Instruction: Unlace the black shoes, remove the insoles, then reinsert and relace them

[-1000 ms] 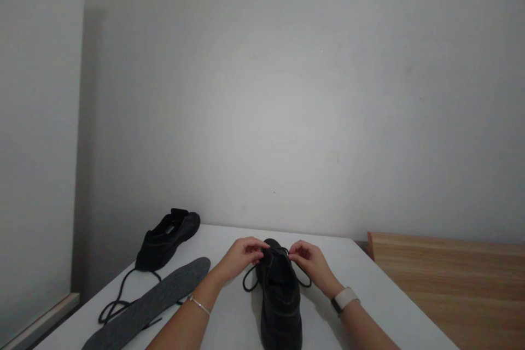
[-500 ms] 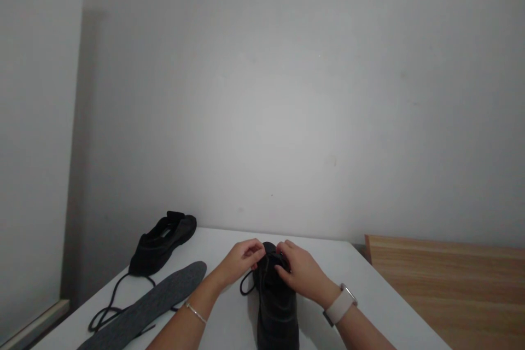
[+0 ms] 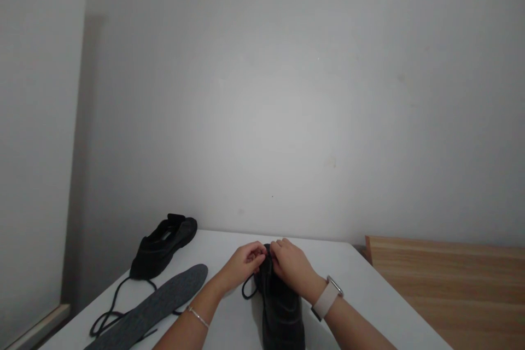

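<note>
A black lace-up shoe (image 3: 283,311) stands in front of me, heel toward me and toe toward the wall. My left hand (image 3: 246,262) is at the left of its lacing, thumb and fingers pinched together; what lies between the fingertips is too small to make out. A loop of black shoelace (image 3: 247,287) hangs out on that side. My right hand (image 3: 293,265) is closed over the front of the shoe opening, gripping its upper, and covers much of the tongue and eyelets. Both hands nearly meet at the lacing.
Another black shoe (image 3: 164,249) sits at the table's far left corner, its lace (image 3: 110,311) trailing toward me. A grey insole (image 3: 164,301) lies across that lace. The white table (image 3: 229,317) meets a grey wall behind. A wooden board (image 3: 443,284) stands at the right.
My right hand has turned and moved slightly left, its fingers closing in at the lacing. My left hand stays beside it, and the shoe's heel has shifted a little right in view.
</note>
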{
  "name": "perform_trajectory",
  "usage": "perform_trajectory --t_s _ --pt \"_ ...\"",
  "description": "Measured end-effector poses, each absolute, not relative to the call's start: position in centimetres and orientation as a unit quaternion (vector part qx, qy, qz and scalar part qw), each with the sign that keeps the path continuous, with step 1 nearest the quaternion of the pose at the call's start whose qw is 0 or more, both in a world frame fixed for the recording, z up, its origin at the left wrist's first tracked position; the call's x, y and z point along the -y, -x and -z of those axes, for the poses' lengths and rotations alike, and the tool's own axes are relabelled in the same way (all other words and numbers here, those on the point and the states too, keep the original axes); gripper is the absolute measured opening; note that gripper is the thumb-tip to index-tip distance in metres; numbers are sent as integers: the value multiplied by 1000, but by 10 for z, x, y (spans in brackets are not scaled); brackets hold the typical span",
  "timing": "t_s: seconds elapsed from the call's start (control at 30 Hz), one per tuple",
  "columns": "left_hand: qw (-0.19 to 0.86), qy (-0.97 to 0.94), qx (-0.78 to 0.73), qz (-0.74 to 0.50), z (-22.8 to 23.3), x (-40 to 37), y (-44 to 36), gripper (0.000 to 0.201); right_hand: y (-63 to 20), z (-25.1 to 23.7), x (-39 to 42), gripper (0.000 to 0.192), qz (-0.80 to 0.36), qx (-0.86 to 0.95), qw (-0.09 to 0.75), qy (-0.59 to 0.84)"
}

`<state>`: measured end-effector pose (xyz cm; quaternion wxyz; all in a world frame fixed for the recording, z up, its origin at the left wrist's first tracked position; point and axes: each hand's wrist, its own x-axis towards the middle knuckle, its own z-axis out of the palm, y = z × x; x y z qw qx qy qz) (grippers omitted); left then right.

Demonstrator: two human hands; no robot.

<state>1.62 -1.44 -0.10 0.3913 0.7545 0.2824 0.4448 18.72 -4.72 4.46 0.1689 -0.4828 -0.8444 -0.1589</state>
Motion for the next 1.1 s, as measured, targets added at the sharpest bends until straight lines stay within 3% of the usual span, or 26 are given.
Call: perform_trajectory --t_s 0.3,0.43,0.6,0.83,0.93,1.1 --pt "400 -739 -297 -453 -1 16 -18 21 -187 -41 43 23 59 856 195 475" --pt "395 -747 -295 -447 -1 17 -17 17 -185 -33 38 22 33 843 252 474" --pt "310 -785 -293 -450 -2 16 -12 17 -191 -35 36 10 -31 818 356 450" --pt "225 -811 -317 -437 -3 18 -8 20 -213 -106 62 18 -148 738 542 373" --pt "228 -811 -318 -435 -4 20 -8 21 -218 -149 84 21 -133 712 607 327" --pt "245 -805 -321 -435 -3 21 -10 21 -207 -181 106 19 -98 718 628 284"
